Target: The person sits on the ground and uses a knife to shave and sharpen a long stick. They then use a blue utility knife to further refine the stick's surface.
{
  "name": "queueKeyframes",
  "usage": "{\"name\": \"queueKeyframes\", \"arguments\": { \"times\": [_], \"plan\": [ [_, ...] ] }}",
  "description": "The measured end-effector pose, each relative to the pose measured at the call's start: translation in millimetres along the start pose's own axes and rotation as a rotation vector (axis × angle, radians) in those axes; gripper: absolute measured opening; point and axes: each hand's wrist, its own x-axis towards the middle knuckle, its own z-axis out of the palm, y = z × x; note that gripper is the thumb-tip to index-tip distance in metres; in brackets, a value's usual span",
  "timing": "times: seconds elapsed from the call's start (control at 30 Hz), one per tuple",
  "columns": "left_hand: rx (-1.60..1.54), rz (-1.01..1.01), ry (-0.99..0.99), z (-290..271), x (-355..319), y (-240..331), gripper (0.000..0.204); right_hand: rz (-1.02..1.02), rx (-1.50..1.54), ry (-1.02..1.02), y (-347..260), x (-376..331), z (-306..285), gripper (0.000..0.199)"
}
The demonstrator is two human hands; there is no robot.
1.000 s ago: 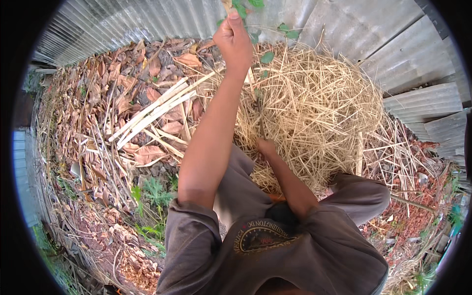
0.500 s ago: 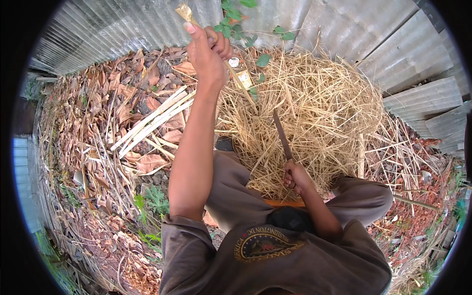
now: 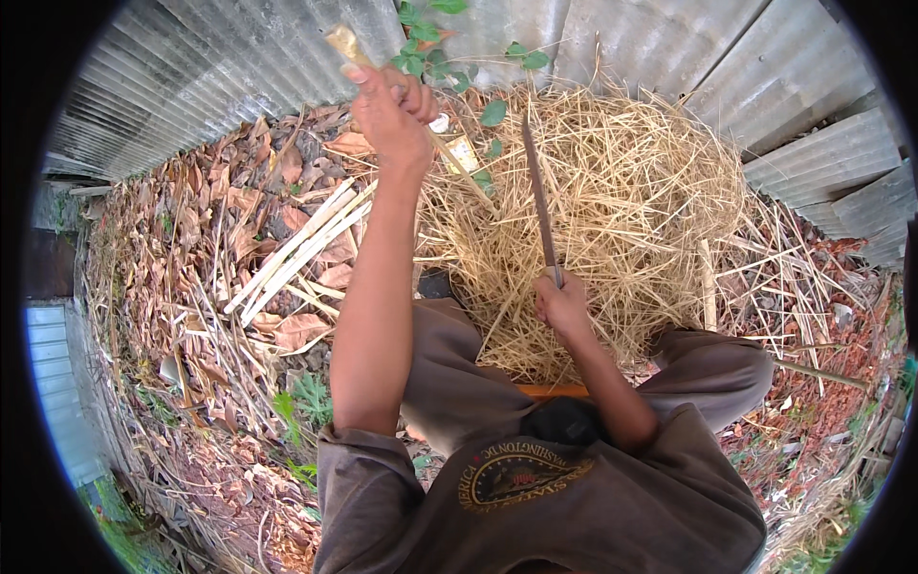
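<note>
a gray metal wall (image 3: 660,43) is standing at the far edge of the ground (image 3: 306,215). a big straw pile (image 3: 612,201) is lying in front of it. a pale stick (image 3: 344,43) is slanting by the pile's left edge; the left hand (image 3: 394,117) is holding it tight. the right hand (image 3: 564,301) is gripping a long dark knife (image 3: 538,196), its blade pointing to the wall.

grey corrugated metal sheets (image 3: 641,48) along the far side, green vine leaves (image 3: 492,113) before them, dry brown leaves (image 3: 196,218) at left, green weeds (image 3: 312,398) nearer
</note>
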Motion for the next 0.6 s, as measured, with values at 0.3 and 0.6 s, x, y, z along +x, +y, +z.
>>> {"name": "queueKeyframes", "arguments": {
  "times": [0.3,0.6],
  "plan": [
    [0.136,-0.02,0.236,-43,13,16,0.064,-0.362,-0.299,-0.134,2,-3,95,0.024],
    [0.045,-0.086,0.356,-53,6,26,0.068,-0.148,-0.364,-0.053,31,26,104,0.023]
  ]
}}
